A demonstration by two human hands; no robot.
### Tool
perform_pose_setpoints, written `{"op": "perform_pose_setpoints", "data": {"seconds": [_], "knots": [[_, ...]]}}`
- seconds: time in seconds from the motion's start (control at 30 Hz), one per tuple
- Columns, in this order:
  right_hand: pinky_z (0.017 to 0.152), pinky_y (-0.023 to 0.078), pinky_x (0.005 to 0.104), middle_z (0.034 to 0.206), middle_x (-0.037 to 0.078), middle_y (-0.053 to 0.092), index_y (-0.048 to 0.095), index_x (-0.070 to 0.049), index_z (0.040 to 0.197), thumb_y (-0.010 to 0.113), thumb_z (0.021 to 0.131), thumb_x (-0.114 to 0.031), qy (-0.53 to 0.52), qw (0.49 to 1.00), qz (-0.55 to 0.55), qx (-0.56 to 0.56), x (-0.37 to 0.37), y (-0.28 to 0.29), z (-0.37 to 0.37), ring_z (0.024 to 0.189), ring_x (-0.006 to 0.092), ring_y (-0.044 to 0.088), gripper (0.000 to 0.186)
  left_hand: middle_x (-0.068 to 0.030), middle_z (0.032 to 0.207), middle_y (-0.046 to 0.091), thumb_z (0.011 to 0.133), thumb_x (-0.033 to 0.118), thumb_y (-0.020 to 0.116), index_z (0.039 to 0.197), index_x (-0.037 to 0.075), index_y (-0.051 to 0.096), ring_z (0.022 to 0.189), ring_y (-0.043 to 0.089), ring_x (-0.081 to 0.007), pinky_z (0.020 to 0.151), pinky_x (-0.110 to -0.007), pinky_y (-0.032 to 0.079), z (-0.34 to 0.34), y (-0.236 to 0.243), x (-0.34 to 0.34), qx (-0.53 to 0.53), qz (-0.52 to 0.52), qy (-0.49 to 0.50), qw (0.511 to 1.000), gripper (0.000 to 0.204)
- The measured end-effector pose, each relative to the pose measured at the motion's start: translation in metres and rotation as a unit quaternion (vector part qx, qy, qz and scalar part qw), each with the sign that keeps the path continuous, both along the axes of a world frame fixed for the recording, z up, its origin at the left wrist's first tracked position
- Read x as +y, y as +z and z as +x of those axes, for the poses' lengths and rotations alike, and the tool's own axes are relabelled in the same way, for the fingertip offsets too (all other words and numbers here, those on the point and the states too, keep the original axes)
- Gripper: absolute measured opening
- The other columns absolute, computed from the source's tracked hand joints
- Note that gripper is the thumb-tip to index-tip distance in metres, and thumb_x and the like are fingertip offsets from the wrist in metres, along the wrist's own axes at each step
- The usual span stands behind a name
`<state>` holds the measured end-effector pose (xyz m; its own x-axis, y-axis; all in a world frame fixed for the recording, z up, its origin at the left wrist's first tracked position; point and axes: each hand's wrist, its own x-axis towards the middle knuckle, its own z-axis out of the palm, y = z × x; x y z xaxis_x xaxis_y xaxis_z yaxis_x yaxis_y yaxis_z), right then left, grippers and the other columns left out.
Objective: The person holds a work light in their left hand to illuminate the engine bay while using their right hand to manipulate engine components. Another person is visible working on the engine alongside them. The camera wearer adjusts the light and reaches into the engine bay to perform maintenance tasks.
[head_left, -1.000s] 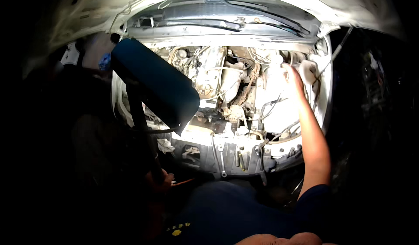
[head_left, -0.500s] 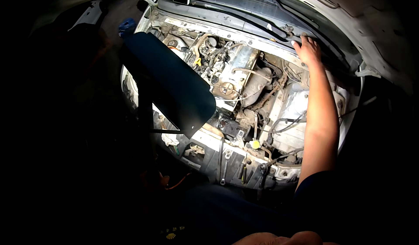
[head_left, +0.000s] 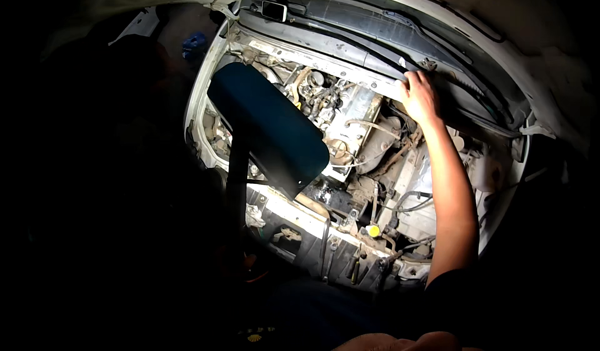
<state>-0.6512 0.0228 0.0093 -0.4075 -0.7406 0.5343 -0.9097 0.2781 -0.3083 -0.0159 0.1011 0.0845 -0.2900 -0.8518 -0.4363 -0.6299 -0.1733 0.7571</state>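
**Your right hand point(head_left: 421, 99) is at the pale rear edge point(head_left: 325, 64) of the engine bay point(head_left: 294, 209)**

Your right arm reaches over the right part of the bay, and the hand lies against this rear edge, just below the windscreen and near a black wiper arm point(head_left: 350, 37). The fingers point(head_left: 412, 78) are bent and lie close together at the edge; whether they grip it or only rest there, I cannot tell. The edge runs slantwise behind the engine point(head_left: 361, 115), from the upper left toward your hand.

Your left hand point(head_left: 250, 261) is very dim, low beside a dark post point(head_left: 238, 170). I cannot tell if its fingers are closed around the post or loose. Above it, a dark blue panel point(head_left: 269, 126) with rounded corners stands tilted and covers the left part of the bay from your view.

At the front of the bay you have a screwdriver point(head_left: 355, 272) with a yellow and black handle, and a wrench point(head_left: 330, 257) lies to the left of it. A yellow cap point(head_left: 373, 230) is near them, farther in. A white rag point(head_left: 254, 215) lies beyond the lower end of the panel, and a small white-rimmed rectangular object point(head_left: 274, 11) is at the base of the windscreen, on the left.
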Motion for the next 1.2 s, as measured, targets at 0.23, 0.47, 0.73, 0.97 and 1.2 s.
{"op": "perform_pose_setpoints", "data": {"seconds": [0.23, 0.47, 0.73, 0.97, 1.2], "knots": [[0.108, 0.049, 0.0485, 0.134, 0.03, 0.065, 0.059, 0.006, 0.137, 0.05, 0.103, -0.061, -0.055, 0.982, 0.169, -0.057, -0.06, 0.023, 0.021, 0.126, 0.0414, 0.063, 0.075, -0.0021, 0.07, 0.064, 0.087, 0.024, 0.087, 0.087, 0.008, 0.064, 0.066, 0.067, -0.0134, 0.06, -0.03, 0.055, -0.019, 0.003, -0.021, 0.059, -0.01, 0.013, 0.998, 0.028], [0.096, 0.056, 0.0502, 0.112, 0.024, 0.075, 0.066, -0.001, 0.124, 0.052, 0.101, -0.063, -0.111, 0.97, 0.198, -0.087, -0.082, 0.041, 0.044, 0.109, 0.0404, 0.072, 0.068, -0.0019, 0.07, 0.065, 0.087, 0.018, 0.084, 0.085, 0.007, 0.063, 0.065, 0.067, -0.012, 0.059, -0.029, 0.055, -0.021, 0.002, -0.029, 0.055, -0.061, 0.015, 0.997, 0.024], [0.092, 0.056, 0.0483, 0.115, 0.019, 0.072, 0.064, -0.006, 0.122, 0.055, 0.101, -0.059, -0.084, 0.994, 0.052, 0.053, -0.073, 0.003, 0.029, 0.106, 0.0373, 0.07, 0.057, -0.0009, 0.069, 0.065, 0.087, 0.018, 0.085, 0.083, 0.007, 0.063, 0.063, 0.066, -0.0107, 0.058, -0.028, 0.054, -0.02, -0.001, -0.032, 0.067, -0.068, 0.046, 0.994, 0.024], [0.091, 0.057, 0.0494, 0.118, 0.02, 0.072, 0.063, -0.006, 0.126, 0.049, 0.102, -0.064, -0.141, 0.977, 0.162, -0.004, -0.08, 0.021, 0.049, 0.109, 0.0368, 0.071, 0.064, -0.0006, 0.069, 0.065, 0.087, 0.018, 0.085, 0.083, 0.007, 0.064, 0.062, 0.065, -0.0101, 0.058, -0.027, 0.054, -0.011, 0.004, -0.028, 0.09, -0.046, 0.075, 0.992, 0.025], [0.081, 0.06, 0.0492, 0.099, 0.02, 0.075, 0.067, -0.006, 0.111, 0.047, 0.102, -0.065, -0.17, 0.973, 0.151, 0.027, -0.084, 0.017, 0.046, 0.095, 0.0366, 0.074, 0.062, 0.0001, 0.068, 0.064, 0.087, 0.018, 0.085, 0.082, 0.007, 0.063, 0.061, 0.064, -0.0095, 0.058, -0.027, 0.053, -0.001, -0.001, -0.023, 0.09, -0.093, 0.075, 0.989, 0.026]]}}
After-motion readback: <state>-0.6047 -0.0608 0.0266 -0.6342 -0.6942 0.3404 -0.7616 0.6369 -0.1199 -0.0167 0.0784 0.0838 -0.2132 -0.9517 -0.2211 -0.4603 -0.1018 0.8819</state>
